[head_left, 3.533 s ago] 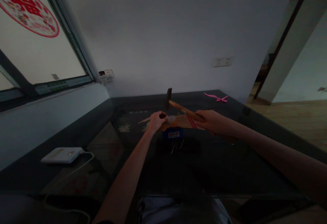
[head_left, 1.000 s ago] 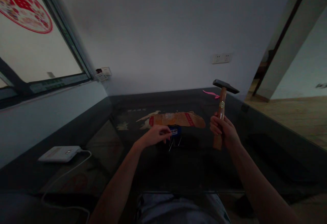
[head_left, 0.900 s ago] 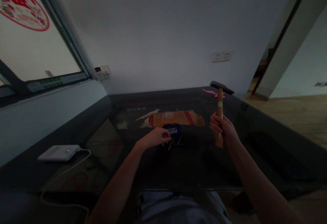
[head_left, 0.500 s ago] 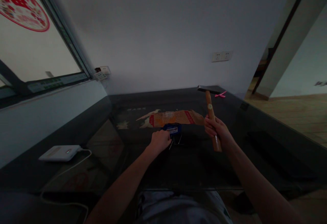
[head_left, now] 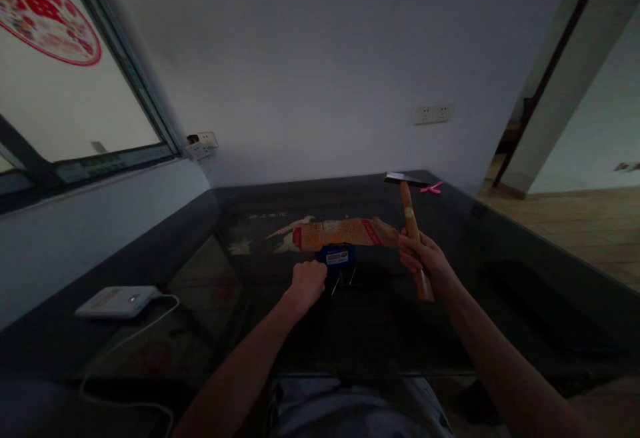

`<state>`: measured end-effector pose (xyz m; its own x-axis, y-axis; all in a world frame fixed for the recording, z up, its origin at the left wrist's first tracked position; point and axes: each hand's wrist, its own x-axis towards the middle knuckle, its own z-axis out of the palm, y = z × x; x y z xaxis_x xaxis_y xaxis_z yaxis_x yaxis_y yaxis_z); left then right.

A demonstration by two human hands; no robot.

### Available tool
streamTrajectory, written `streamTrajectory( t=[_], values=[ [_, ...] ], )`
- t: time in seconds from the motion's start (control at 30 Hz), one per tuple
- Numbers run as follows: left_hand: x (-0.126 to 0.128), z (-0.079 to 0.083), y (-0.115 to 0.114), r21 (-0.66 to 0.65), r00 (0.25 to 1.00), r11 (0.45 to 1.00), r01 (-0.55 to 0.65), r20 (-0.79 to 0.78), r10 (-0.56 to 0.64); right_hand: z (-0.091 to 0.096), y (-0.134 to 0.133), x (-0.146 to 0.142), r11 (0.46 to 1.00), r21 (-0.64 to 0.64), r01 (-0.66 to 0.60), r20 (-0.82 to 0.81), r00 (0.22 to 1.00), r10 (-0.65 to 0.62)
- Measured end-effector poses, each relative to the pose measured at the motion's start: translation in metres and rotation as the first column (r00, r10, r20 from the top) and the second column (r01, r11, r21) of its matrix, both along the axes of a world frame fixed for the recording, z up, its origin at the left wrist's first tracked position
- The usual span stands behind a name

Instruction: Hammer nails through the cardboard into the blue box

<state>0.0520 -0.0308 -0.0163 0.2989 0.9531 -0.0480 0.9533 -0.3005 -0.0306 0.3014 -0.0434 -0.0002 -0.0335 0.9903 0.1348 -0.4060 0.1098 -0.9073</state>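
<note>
My right hand [head_left: 423, 259] is wrapped round the wooden handle of a hammer [head_left: 411, 225], held upright with its dark metal head at the top. My left hand [head_left: 309, 281] rests on the dark glass table [head_left: 380, 331] with its fingers curled in a pinch beside several thin metal nails [head_left: 345, 279]; what the fingers hold is too small to make out. Just beyond the nails sits a small blue box [head_left: 337, 255]. Behind it lies an orange and red piece of printed cardboard [head_left: 345, 232].
A white device [head_left: 116, 301] with a white cable [head_left: 135, 345] lies on the table at the left. A pink ribbon [head_left: 432, 188] lies at the far right corner. Wall sockets [head_left: 433, 114] sit on the back wall. A window with a red decal [head_left: 47, 21] is on the left.
The hammer came up off the cardboard and now stands upright, drifting a little left. My left hand drew back from the cardboard to the nails by the blue box.
</note>
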Motion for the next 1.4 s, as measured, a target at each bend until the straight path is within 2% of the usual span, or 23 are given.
streamTrajectory(
  t=[0.07, 0.13, 0.17, 0.23, 0.3, 0.33, 0.43, 0.57, 0.67, 0.77, 0.87, 1.03, 1.2, 1.4],
  values=[
    [-0.006, 0.004, 0.002, -0.010, 0.997, 1.000, 0.009, 0.071, -0.008, 0.001, -0.001, -0.001, 1.000, -0.001, 0.006, 0.002, 1.000, -0.006],
    [-0.012, 0.012, 0.003, -0.047, 0.969, 0.994, 0.103, 0.230, -0.089, 0.002, -0.003, -0.001, 1.000, 0.000, 0.009, 0.000, 1.000, -0.009],
    [-0.015, 0.017, 0.003, -0.082, 0.929, 0.980, 0.181, 0.340, -0.143, 0.002, -0.003, -0.002, 1.000, 0.000, 0.008, -0.001, 1.000, -0.008],
    [-0.020, 0.028, 0.002, -0.151, 0.800, 0.924, 0.351, 0.561, -0.212, 0.002, -0.003, -0.002, 1.000, 0.000, 0.008, -0.004, 1.000, -0.008],
    [-0.023, 0.039, 0.002, -0.191, 0.677, 0.866, 0.463, 0.706, -0.206, 0.002, -0.003, -0.002, 1.000, -0.001, 0.003, -0.003, 1.000, -0.003],
    [-0.024, 0.043, 0.003, -0.191, 0.633, 0.855, 0.482, 0.750, -0.189, 0.002, -0.002, -0.002, 1.000, -0.002, -0.001, -0.003, 1.000, 0.001],
    [-0.028, 0.047, 0.007, -0.149, 0.528, 0.879, 0.453, 0.839, -0.131, 0.003, -0.001, -0.002, 1.000, -0.008, -0.019, -0.009, 1.000, 0.019],
    [-0.031, 0.045, 0.016, -0.031, 0.371, 0.952, 0.306, 0.924, -0.090, 0.004, -0.003, -0.004, 1.000, -0.006, -0.020, -0.016, 1.000, 0.020],
    [-0.029, 0.048, 0.025, 0.077, 0.296, 0.976, 0.205, 0.945, -0.137, 0.005, -0.005, -0.005, 1.000, -0.012, -0.004, -0.012, 1.000, 0.004],
    [-0.025, 0.059, 0.042, 0.217, 0.242, 0.969, 0.115, 0.940, -0.239, 0.005, -0.005, -0.005, 1.000, -0.026, -0.006, -0.013, 1.000, 0.005],
    [-0.018, 0.065, 0.064, 0.343, 0.262, 0.939, 0.025, 0.904, -0.337, 0.005, -0.004, -0.005, 1.000, -0.027, -0.005, -0.010, 1.000, 0.004],
    [-0.009, 0.050, 0.096, 0.446, 0.444, 0.895, -0.006, 0.803, -0.397, 0.004, -0.003, -0.007, 1.000, -0.017, -0.018, -0.005, 1.000, 0.018],
    [-0.008, 0.033, 0.103, 0.421, 0.513, 0.907, 0.014, 0.776, -0.368, 0.003, -0.003, -0.008, 0.999, -0.019, -0.030, 0.002, 1.000, 0.030],
    [-0.011, 0.026, 0.102, 0.402, 0.564, 0.915, 0.039, 0.747, -0.353, 0.004, -0.004, -0.009, 0.999, -0.032, -0.022, 0.063, 0.998, 0.024]
  ],
)
